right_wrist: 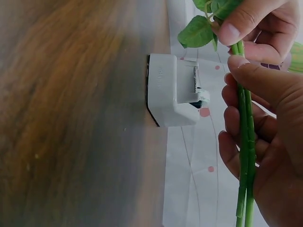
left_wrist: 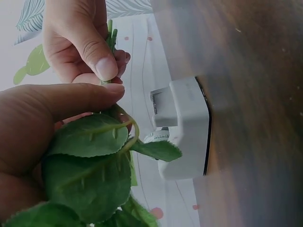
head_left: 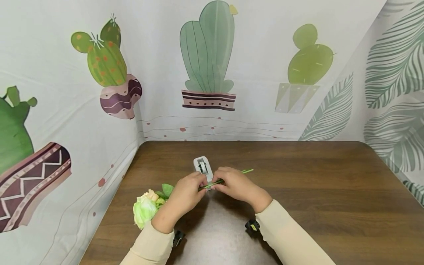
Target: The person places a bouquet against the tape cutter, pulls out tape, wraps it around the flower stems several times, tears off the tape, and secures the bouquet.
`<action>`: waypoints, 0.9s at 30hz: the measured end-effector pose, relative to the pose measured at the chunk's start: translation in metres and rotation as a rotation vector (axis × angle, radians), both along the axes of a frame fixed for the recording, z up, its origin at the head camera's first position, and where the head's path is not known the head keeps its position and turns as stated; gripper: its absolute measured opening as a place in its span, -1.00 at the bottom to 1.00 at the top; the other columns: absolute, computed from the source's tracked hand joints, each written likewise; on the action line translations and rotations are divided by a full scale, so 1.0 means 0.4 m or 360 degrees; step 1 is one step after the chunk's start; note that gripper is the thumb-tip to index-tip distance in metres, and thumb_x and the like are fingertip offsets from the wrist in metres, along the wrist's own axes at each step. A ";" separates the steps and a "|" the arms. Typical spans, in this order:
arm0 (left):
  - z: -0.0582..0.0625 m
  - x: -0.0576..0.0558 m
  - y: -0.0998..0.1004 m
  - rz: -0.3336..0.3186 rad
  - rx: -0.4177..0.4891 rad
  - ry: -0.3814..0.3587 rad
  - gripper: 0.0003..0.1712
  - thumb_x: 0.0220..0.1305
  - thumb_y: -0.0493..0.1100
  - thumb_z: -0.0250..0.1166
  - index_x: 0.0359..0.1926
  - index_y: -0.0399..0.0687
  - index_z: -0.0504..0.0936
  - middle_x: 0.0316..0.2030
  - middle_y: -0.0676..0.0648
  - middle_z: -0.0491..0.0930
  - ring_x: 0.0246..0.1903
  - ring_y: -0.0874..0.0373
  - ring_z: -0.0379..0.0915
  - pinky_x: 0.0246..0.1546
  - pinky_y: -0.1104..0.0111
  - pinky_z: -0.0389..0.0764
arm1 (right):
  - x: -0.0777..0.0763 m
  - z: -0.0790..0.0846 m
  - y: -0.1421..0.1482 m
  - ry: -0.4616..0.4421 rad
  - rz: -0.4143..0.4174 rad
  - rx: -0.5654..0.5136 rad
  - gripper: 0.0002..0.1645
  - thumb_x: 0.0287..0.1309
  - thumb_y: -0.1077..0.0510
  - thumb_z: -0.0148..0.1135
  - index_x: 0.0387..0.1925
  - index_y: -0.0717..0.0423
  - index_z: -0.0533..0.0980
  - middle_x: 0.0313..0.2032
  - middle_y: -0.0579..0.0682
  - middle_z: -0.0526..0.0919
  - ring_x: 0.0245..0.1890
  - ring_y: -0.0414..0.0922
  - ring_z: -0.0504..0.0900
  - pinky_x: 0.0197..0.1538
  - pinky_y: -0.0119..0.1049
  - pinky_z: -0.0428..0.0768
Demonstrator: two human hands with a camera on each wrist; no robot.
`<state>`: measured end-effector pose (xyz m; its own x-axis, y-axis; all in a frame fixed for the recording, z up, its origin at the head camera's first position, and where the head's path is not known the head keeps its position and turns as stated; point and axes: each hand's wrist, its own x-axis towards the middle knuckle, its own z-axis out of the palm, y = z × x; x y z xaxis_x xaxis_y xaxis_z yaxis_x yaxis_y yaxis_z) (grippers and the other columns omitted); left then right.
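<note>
Two long green flower stems (right_wrist: pixel 246 156) lie side by side between the hands. My left hand (head_left: pixel 188 189) pinches them near the leaves (left_wrist: pixel 90 175), with the pale green and peach flower heads (head_left: pixel 145 208) hanging to its left in the head view. Close beside it, my right hand (head_left: pixel 236 184) grips the same stems between thumb and fingers, and their cut ends stick out to the right. Just behind the hands stands a white tape dispenser (head_left: pixel 203 166) holding a small roll of tape. The wrist views show the stems held above the table, apart from the dispenser.
The brown wooden table (head_left: pixel 314 191) spreads around the hands. A white cloth (head_left: pixel 258 55) printed with cacti and leaves hangs behind it and on the left. Black wrist cameras (head_left: pixel 253 226) sit under both forearms.
</note>
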<state>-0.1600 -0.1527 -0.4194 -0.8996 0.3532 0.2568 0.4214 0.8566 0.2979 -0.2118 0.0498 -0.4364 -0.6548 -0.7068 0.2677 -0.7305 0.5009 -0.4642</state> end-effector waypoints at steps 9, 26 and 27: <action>0.002 -0.001 -0.001 0.0011 0.0040 -0.0042 -0.74 0.10 -0.25 0.51 -0.40 0.08 0.55 -0.44 0.14 0.43 -0.45 0.28 0.30 -0.32 0.36 0.40 | 0.003 0.004 -0.001 0.0028 -0.0007 -0.0028 -0.89 0.26 0.05 0.39 -0.29 -0.07 0.58 -0.28 -0.18 0.59 -0.28 -0.25 0.46 -0.16 -0.36 0.49; 0.004 -0.001 -0.008 0.0033 -0.0007 -0.0285 -0.84 0.41 -0.05 0.27 -0.17 0.05 0.74 -0.20 0.02 0.74 -0.09 0.03 0.65 -0.06 0.01 0.50 | 0.007 -0.002 -0.009 0.0153 -0.0020 -0.0041 -0.83 0.20 0.09 0.44 -0.31 -0.05 0.54 -0.27 -0.20 0.60 -0.23 -0.23 0.51 -0.10 -0.28 0.55; 0.004 0.000 -0.007 0.0030 -0.0020 -0.0290 -0.83 0.42 -0.05 0.25 -0.17 0.05 0.74 -0.20 0.02 0.75 -0.08 0.02 0.65 -0.05 0.00 0.50 | 0.007 -0.003 -0.009 0.0158 -0.0023 -0.0040 -0.82 0.20 0.09 0.44 -0.31 -0.05 0.54 -0.27 -0.20 0.60 -0.22 -0.23 0.51 -0.09 -0.27 0.55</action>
<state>-0.1602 -0.1556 -0.4178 -0.9372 0.3383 0.0849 0.3456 0.8679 0.3568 -0.2089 0.0461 -0.4374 -0.6343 -0.6897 0.3493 -0.7663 0.5011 -0.4022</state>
